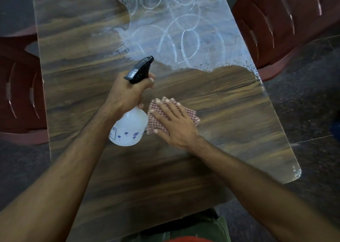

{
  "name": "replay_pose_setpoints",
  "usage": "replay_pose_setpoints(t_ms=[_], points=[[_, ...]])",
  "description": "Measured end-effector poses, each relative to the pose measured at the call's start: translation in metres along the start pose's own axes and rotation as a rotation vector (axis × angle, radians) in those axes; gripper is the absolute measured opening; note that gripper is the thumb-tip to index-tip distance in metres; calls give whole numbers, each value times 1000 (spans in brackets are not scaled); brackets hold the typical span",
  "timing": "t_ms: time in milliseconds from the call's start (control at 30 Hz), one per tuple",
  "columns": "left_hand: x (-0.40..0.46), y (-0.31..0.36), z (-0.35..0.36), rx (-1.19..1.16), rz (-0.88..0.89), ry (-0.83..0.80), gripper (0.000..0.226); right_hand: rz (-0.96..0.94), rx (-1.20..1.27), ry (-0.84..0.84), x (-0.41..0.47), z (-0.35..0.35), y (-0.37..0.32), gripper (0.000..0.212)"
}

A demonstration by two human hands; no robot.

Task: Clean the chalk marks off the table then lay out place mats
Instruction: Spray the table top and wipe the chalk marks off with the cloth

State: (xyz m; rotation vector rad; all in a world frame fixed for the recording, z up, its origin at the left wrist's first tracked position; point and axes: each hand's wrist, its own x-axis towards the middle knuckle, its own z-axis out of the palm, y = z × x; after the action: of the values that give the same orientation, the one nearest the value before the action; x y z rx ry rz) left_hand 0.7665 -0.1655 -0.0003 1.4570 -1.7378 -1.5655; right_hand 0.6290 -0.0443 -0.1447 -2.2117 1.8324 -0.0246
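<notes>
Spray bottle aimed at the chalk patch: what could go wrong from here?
1. The white plastic spray bottle points at white chalk loops near the table's right edge; mist may hit the red plastic chair.
2. The red checked cloth sits short of the chalk, so wet chalk could smear.

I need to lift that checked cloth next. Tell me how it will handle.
The cloth lies folded flat under the right hand, so it is probably limp and light. It may unfold when lifted. Spray wets the table farther off, so it could turn damp.
</notes>
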Motion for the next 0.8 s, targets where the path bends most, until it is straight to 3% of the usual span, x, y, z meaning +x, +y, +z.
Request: replay_pose_setpoints(t_ms=[200, 300, 567, 800], points=[[-1, 9, 30, -26, -26, 2, 8, 338, -5, 15, -15, -29, 124, 70], [1, 9, 41, -17, -27, 7, 9, 452, -2, 27, 10, -39, 149, 73], [8, 20, 91, 53, -27, -58, 9, 256, -6, 53, -55, -12, 123, 67], [20, 32, 135, 135, -14, -143, 8, 523, 51, 96, -69, -28, 193, 67]])
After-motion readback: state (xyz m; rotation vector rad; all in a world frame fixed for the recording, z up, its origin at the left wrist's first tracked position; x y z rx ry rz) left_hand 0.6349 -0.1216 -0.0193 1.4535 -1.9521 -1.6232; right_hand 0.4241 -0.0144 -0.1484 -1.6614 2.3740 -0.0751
